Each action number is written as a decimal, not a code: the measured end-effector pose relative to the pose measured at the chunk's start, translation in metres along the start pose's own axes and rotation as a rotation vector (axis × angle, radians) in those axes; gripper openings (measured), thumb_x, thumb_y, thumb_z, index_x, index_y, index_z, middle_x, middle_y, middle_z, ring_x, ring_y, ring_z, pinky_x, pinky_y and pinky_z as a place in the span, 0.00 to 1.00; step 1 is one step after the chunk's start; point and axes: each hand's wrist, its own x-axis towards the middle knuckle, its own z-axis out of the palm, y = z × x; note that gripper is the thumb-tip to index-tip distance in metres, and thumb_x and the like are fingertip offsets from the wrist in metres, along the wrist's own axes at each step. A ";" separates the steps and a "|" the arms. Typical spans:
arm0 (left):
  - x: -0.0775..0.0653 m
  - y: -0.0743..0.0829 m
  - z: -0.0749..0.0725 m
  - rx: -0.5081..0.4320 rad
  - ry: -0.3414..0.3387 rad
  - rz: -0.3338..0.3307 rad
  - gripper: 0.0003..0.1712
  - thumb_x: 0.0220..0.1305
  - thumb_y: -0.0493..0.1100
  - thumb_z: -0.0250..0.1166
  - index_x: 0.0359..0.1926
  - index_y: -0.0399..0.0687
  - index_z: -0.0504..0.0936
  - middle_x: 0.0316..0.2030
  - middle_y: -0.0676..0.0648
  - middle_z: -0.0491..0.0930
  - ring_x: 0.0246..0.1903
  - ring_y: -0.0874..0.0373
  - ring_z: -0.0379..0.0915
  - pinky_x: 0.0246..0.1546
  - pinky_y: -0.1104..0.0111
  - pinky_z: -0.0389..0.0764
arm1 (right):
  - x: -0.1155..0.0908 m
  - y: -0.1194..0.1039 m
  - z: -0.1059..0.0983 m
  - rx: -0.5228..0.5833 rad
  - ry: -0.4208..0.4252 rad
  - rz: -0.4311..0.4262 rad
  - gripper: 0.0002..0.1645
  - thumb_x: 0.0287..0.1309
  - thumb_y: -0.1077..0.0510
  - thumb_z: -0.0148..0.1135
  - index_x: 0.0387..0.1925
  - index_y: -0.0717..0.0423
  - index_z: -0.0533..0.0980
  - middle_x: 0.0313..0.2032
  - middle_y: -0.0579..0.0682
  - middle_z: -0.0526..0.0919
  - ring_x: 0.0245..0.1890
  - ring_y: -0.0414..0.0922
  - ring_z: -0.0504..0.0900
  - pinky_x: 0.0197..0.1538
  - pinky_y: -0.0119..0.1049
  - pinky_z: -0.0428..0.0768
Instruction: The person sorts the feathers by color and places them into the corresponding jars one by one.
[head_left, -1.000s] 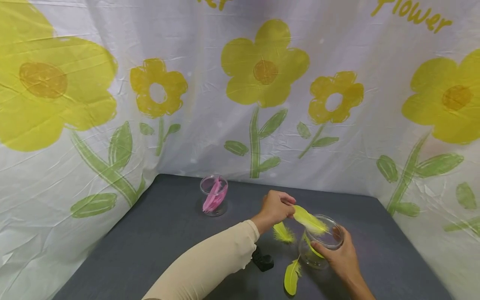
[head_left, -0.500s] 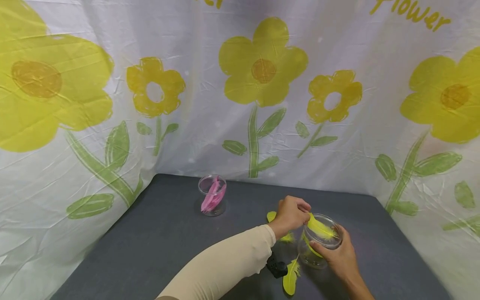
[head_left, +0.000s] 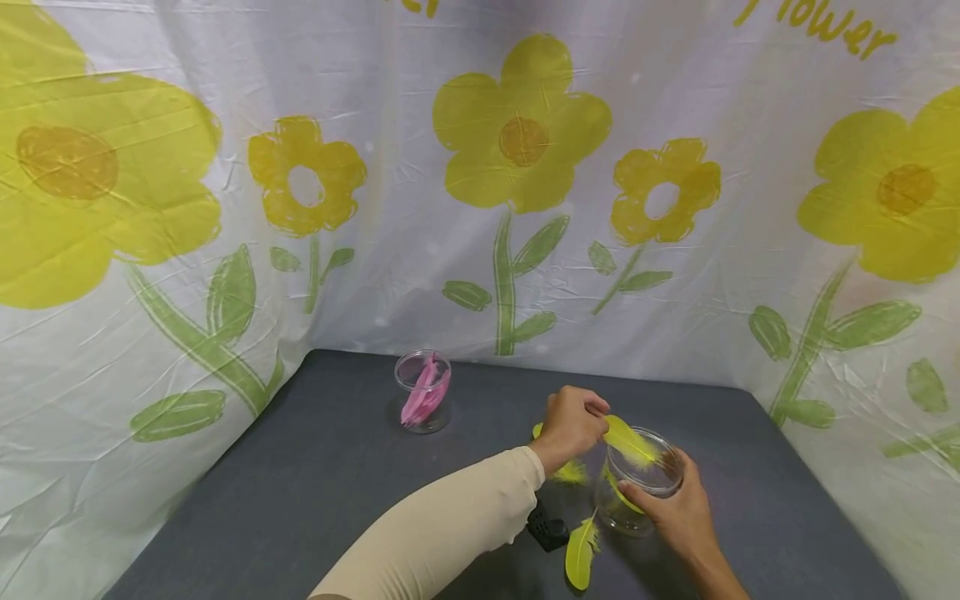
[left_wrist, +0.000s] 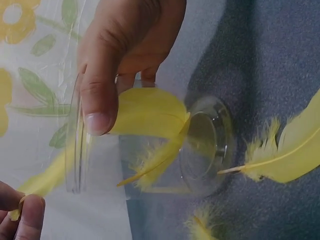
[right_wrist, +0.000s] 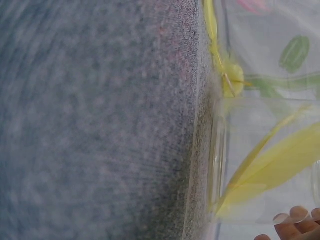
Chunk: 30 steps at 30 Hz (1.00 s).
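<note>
My left hand (head_left: 573, 425) pinches a yellow feather (head_left: 630, 442) by one end, and the feather's fluffy end reaches over the mouth of a clear jar (head_left: 625, 523). In the left wrist view, thumb and fingertips press together on the feather's tip. Wrapped round the jar's upper side, my right hand (head_left: 681, 507) holds it upright on the table, thumb just below the rim. Yellow feathers (left_wrist: 150, 112) show inside the jar in both wrist views. Another yellow feather (head_left: 580, 554) lies on the table in front of it, and one more (head_left: 572, 472) is partly hidden behind my left wrist.
A second clear jar (head_left: 441, 418) with pink feathers (head_left: 424, 402) stands at the back left of the dark table (head_left: 300, 467). A small black object (head_left: 549, 531) lies by my left sleeve. A flower-printed curtain (head_left: 390, 275) surrounds the table's back and sides.
My left hand has carried the feather right to the jar's mouth. In the last half second it has drawn back slightly up and left, the feather still pinched. The right hand has kept its grip.
</note>
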 end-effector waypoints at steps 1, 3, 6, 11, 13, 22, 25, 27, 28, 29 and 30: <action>0.000 0.001 0.000 -0.001 0.001 -0.001 0.10 0.53 0.29 0.68 0.33 0.47 0.87 0.23 0.54 0.80 0.18 0.64 0.76 0.20 0.70 0.77 | 0.000 0.000 0.000 0.004 -0.001 -0.004 0.69 0.44 0.43 0.77 0.72 0.65 0.44 0.65 0.69 0.60 0.63 0.63 0.61 0.60 0.57 0.63; 0.000 0.003 -0.001 -0.008 -0.003 0.004 0.10 0.53 0.29 0.69 0.33 0.48 0.86 0.23 0.55 0.80 0.18 0.64 0.76 0.21 0.71 0.77 | 0.000 0.000 0.000 0.006 -0.002 -0.002 0.69 0.43 0.43 0.77 0.72 0.66 0.44 0.65 0.68 0.59 0.64 0.63 0.60 0.61 0.58 0.62; 0.000 0.006 0.001 -0.010 -0.027 0.012 0.10 0.52 0.29 0.69 0.32 0.48 0.87 0.21 0.56 0.79 0.18 0.63 0.76 0.21 0.71 0.77 | 0.000 0.000 0.000 -0.002 -0.002 0.006 0.69 0.43 0.41 0.77 0.72 0.65 0.44 0.65 0.68 0.59 0.63 0.62 0.61 0.60 0.58 0.62; -0.002 0.007 0.005 -0.042 -0.087 0.002 0.09 0.53 0.29 0.69 0.30 0.48 0.86 0.19 0.56 0.78 0.18 0.60 0.77 0.21 0.70 0.78 | 0.001 0.000 0.000 -0.022 -0.009 0.019 0.70 0.44 0.40 0.76 0.73 0.65 0.43 0.65 0.67 0.59 0.60 0.62 0.63 0.57 0.57 0.65; -0.003 0.007 0.007 -0.062 -0.106 -0.008 0.09 0.53 0.29 0.69 0.30 0.48 0.86 0.19 0.56 0.78 0.18 0.60 0.78 0.22 0.69 0.79 | 0.000 0.000 0.000 -0.026 -0.011 0.022 0.70 0.44 0.40 0.76 0.73 0.65 0.42 0.65 0.67 0.59 0.60 0.61 0.63 0.56 0.56 0.65; -0.005 0.003 0.014 -0.125 -0.164 -0.038 0.07 0.52 0.30 0.71 0.31 0.45 0.87 0.21 0.55 0.79 0.19 0.60 0.78 0.25 0.65 0.81 | 0.000 0.000 0.000 -0.013 -0.011 0.002 0.68 0.45 0.41 0.76 0.72 0.65 0.44 0.66 0.66 0.59 0.62 0.61 0.63 0.59 0.55 0.63; -0.007 0.001 0.015 -0.140 -0.190 -0.035 0.06 0.52 0.31 0.72 0.31 0.44 0.87 0.22 0.55 0.80 0.20 0.59 0.78 0.26 0.64 0.82 | -0.001 0.000 0.000 -0.008 -0.013 -0.003 0.67 0.45 0.42 0.76 0.72 0.65 0.45 0.66 0.67 0.59 0.63 0.62 0.62 0.59 0.56 0.63; -0.008 -0.001 0.015 -0.150 -0.204 -0.025 0.06 0.52 0.31 0.72 0.32 0.44 0.86 0.22 0.55 0.80 0.21 0.57 0.79 0.27 0.63 0.82 | -0.001 0.000 0.000 0.006 -0.017 -0.010 0.66 0.45 0.43 0.76 0.72 0.64 0.45 0.66 0.67 0.59 0.64 0.62 0.61 0.60 0.57 0.63; -0.008 -0.002 0.014 -0.160 -0.211 -0.019 0.06 0.52 0.32 0.72 0.32 0.45 0.86 0.22 0.54 0.80 0.22 0.57 0.80 0.27 0.63 0.82 | -0.001 0.000 0.000 0.013 -0.017 -0.015 0.66 0.45 0.43 0.77 0.72 0.64 0.45 0.66 0.67 0.59 0.64 0.62 0.60 0.60 0.57 0.62; -0.009 -0.002 0.014 -0.167 -0.216 -0.012 0.06 0.52 0.32 0.72 0.32 0.45 0.86 0.23 0.54 0.80 0.22 0.56 0.80 0.27 0.63 0.82 | -0.001 0.000 0.000 0.022 -0.017 -0.020 0.66 0.45 0.44 0.77 0.72 0.64 0.45 0.66 0.67 0.59 0.65 0.63 0.59 0.60 0.58 0.62; -0.009 -0.003 0.013 -0.179 -0.222 -0.006 0.06 0.52 0.32 0.72 0.33 0.45 0.86 0.23 0.54 0.81 0.23 0.55 0.81 0.27 0.63 0.82 | 0.000 0.000 -0.001 0.029 -0.017 -0.025 0.66 0.45 0.44 0.77 0.72 0.64 0.46 0.66 0.67 0.59 0.65 0.63 0.59 0.61 0.58 0.62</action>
